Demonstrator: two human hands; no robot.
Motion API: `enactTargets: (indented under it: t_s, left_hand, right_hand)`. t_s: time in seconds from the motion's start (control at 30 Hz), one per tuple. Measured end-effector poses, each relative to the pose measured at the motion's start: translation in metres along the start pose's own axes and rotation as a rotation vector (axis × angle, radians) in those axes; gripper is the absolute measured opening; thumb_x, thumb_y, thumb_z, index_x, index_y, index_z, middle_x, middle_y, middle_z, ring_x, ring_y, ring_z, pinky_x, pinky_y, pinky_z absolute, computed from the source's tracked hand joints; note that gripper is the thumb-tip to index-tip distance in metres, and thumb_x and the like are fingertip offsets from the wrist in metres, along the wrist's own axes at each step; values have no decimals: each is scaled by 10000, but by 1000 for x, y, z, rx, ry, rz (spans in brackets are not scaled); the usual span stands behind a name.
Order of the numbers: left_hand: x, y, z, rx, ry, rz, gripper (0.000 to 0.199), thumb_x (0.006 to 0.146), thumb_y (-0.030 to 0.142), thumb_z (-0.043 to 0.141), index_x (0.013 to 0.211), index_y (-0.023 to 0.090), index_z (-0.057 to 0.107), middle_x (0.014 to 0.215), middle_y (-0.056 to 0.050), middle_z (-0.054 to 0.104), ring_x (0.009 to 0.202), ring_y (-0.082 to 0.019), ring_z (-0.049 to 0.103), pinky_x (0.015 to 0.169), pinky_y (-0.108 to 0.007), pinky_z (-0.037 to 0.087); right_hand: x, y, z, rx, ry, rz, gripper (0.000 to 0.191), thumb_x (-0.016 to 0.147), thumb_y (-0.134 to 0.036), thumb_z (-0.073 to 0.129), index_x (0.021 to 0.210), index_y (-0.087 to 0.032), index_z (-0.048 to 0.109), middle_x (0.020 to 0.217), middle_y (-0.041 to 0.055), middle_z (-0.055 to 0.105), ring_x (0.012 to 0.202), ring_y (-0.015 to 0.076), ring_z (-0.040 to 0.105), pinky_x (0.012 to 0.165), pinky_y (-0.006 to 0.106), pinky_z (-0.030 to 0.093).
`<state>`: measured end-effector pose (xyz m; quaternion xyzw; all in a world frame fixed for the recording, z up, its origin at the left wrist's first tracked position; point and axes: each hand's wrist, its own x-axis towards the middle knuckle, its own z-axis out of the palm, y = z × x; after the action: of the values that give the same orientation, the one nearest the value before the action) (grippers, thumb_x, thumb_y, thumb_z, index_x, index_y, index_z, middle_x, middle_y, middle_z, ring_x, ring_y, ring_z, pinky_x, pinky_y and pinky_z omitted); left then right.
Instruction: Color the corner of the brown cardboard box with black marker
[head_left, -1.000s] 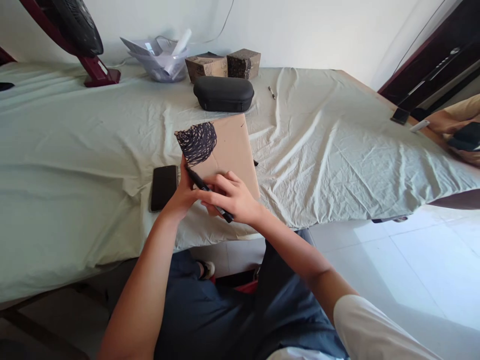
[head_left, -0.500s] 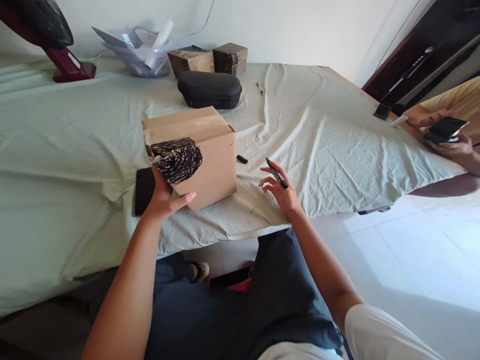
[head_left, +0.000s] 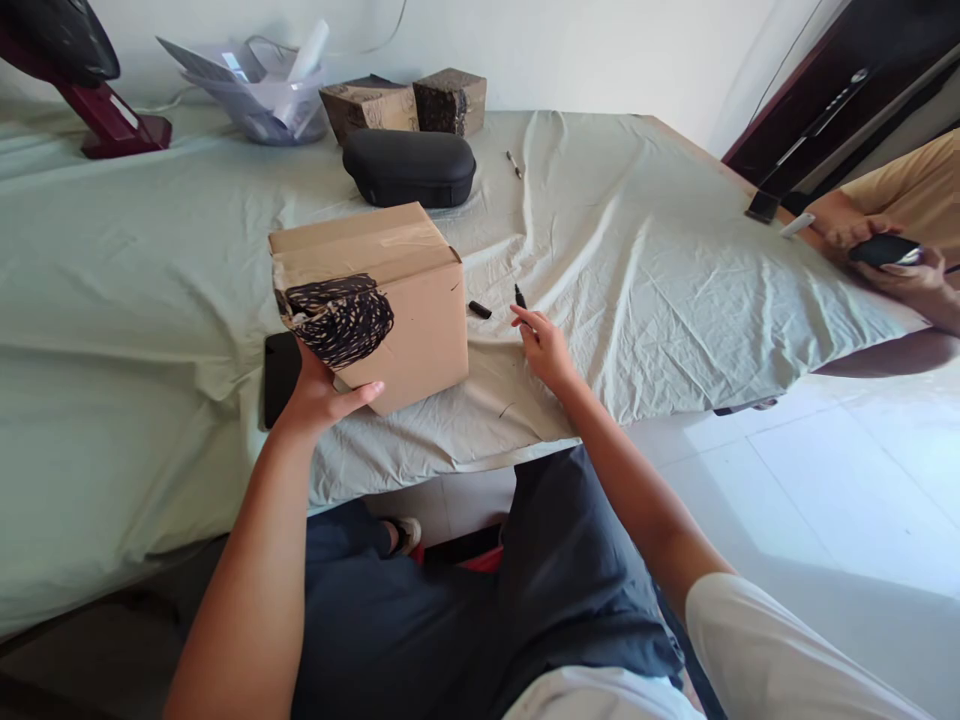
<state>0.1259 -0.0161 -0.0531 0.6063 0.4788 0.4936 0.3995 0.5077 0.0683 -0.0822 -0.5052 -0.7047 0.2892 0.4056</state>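
Observation:
A cardboard box (head_left: 424, 335) with a patch of dense black scribble on its near left side stands tilted on the cloth-covered table. My left hand (head_left: 322, 393) grips its lower left corner, thumb on the near face and the other fingers mostly hidden beneath. Right of the box, my right hand (head_left: 545, 347) holds a black marker (head_left: 520, 297), whose tip points away from me. The black marker cap (head_left: 480, 310) lies on the cloth between the box and my right hand. A dark flat device (head_left: 280, 378) is partly hidden behind my left hand and the box.
Behind the box are a black case (head_left: 409, 168), two smaller scribbled boxes (head_left: 450, 102), a translucent basket (head_left: 266, 110) and a maroon stand (head_left: 127, 135). A pen (head_left: 514, 164) lies farther back. At the right edge, a person's hands (head_left: 911, 275) hold a dark object.
My right hand has turned and moved slightly up and left, the marker now pointing forward. My left hand keeps its grip on the box. The whole view has shifted a little.

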Motion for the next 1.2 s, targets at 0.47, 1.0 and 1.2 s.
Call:
enactTargets:
  t_s: [0.47, 1.0, 1.2]
  left_hand:
    - [2, 4, 1, 38, 3, 29, 1442, 731, 711, 1047, 1801, 255, 195, 1804, -154, 505, 1718, -515, 415, 1439, -754, 256]
    - [4, -8, -3, 61, 19, 31, 1480, 680, 693, 1077, 1826, 337, 211, 1801, -190, 519, 1743, -525, 416, 1433, -780, 275]
    - [0, 0, -2, 35, -5, 19, 1396, 766, 655, 1056, 1807, 257, 215, 1794, -163, 521, 1764, -536, 356, 1449, -769, 235]
  right_hand:
    - [-2, -32, 5, -673, -152, 76, 616, 1071, -191, 497, 1633, -195, 749, 1427, 197, 723, 1180, 344, 740, 834, 409, 583]
    - [57, -30, 36, -630, -190, 97, 487, 1105, -299, 638, 1561, -166, 746, 1468, 219, 718, 1340, 377, 714, 1074, 455, 585]
    - [74, -37, 53, -728, -188, 123, 348, 1189, -300, 526, 1417, -134, 731, 1453, 241, 732, 1287, 376, 720, 1009, 446, 572]
